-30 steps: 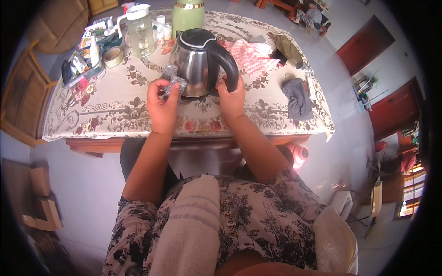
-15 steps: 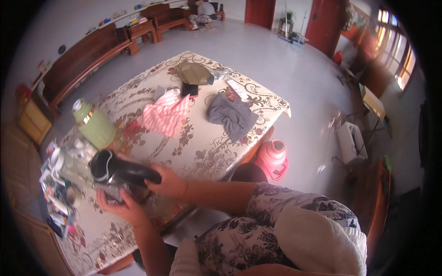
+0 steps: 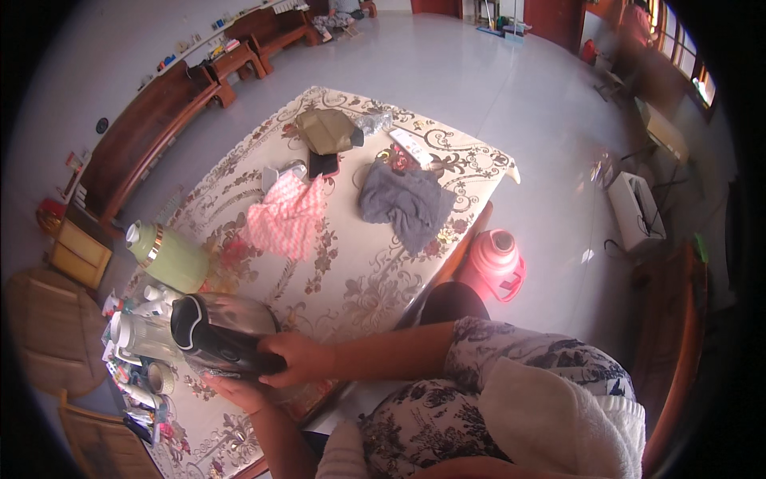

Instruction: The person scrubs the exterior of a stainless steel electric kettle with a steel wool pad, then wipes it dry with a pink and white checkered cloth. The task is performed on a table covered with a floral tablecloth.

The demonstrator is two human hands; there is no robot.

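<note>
An electric kettle (image 3: pixel 211 342) with a black lid and handle and a shiny metallic body is tilted on its side over the table's near left part. My right hand (image 3: pixel 299 358) is closed round the end of its black handle. My left hand (image 3: pixel 239 393) is at the kettle's near side, low against it, its visible fingers stretched out; the kettle partly hides their tips. Just left of the kettle stands a clear jug (image 3: pixel 144 335) with a white lid and handle. Behind it leans a green thermos flask (image 3: pixel 171 257) with a gold band.
A flowered cloth covers the table (image 3: pixel 351 275). On it lie a pink checked cloth (image 3: pixel 287 214), a grey cloth (image 3: pixel 405 203), a phone (image 3: pixel 323 164), a brown bag (image 3: pixel 325 130) and a tape roll (image 3: pixel 160 378). A pink thermos flask (image 3: pixel 493 263) stands on the floor at right.
The kettle has turned in my hands, showing more of its metallic side. My left hand's fingers have gone from cupping its lower end to lying stretched out. My view has shifted slightly.
</note>
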